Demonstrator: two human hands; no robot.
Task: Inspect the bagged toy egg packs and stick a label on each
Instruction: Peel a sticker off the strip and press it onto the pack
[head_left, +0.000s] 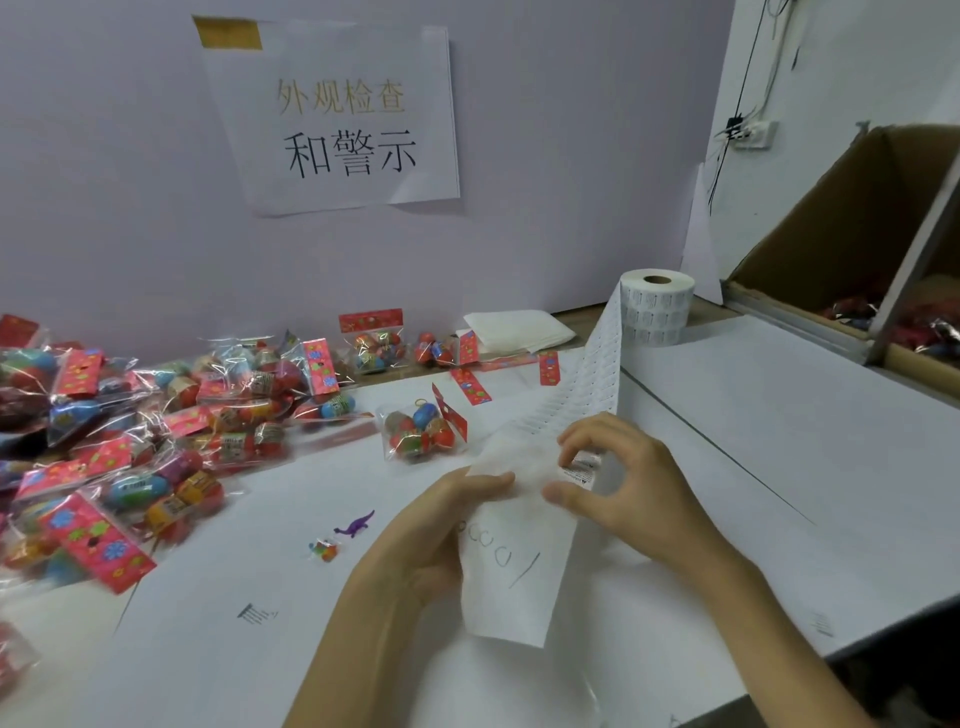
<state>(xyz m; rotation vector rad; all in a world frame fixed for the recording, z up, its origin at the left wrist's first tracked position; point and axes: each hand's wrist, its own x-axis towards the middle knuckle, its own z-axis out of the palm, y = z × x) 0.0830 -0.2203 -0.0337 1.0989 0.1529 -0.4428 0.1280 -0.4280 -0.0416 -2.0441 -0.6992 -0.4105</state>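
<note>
Low in the head view, just ahead of the person, both hands meet over a white table (779, 415). The left hand (441, 525) has its grip closed on a label strip (519, 571), thumb on top and fingers hidden beneath; the strip's free end hangs toward the camera with pen marks on it. The right hand (623, 483) has a narrow grip, thumb and forefinger pinching a small printed label (579, 467) at the strip's right edge, the other fingers loosely curled above it. From the hands the strip climbs away to a label roll (657, 306) standing on end near the wall.

One egg pack (423, 428), a clear bag of coloured eggs with a red header card, lies on the table just beyond the left hand, touched by neither hand. A big pile of egg packs (156, 415) covers the table's left side, and a few more lie along the wall. A purple toy dinosaur (356, 525) and a small wrapped toy (324, 550) lie loose left of the left wrist. A folded white cloth (519, 327) sits left of the roll. A paper sign (343, 119) with Chinese characters is taped to the wall. An open cardboard box (831, 223) stands at far right, beyond the table's edge.
</note>
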